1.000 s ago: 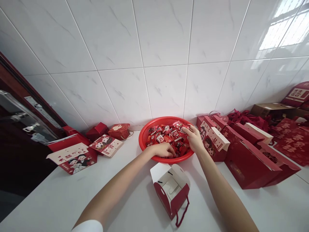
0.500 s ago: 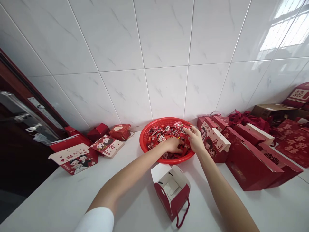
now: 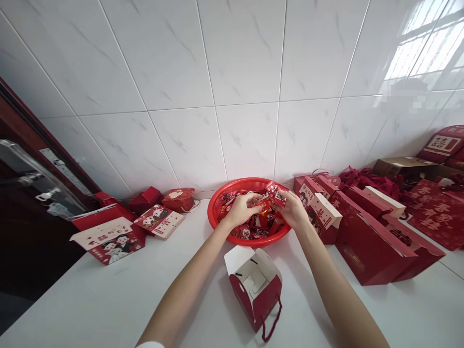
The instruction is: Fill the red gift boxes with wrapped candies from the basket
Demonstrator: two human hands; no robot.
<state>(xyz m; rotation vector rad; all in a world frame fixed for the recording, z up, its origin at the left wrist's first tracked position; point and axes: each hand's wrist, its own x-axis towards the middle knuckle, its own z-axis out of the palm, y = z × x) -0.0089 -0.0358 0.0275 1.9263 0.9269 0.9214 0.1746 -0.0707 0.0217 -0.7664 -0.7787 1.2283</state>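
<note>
- Head view: right hand [image 3: 294, 211] held a small bunch of red packets [image 3: 280, 197] just above the red basket [image 3: 213, 213];
- left hand [image 3: 243, 210] was narrowed, apparently pinching an orange-red packet [image 3: 266, 207] beside that bunch;
- loose packets [image 3: 246, 233] lay in the basket; a red box [image 3: 268, 297] stood on the tabletop [image 3: 195, 314] just nearside, flaps spread;
- imo a light but snug right-hand hold, adding one packet at a time, seemed best; low over the basket, any slip would've landed back inside

囍 [image 3: 438, 142] on far-right red box [image 3: 445, 145]
</note>
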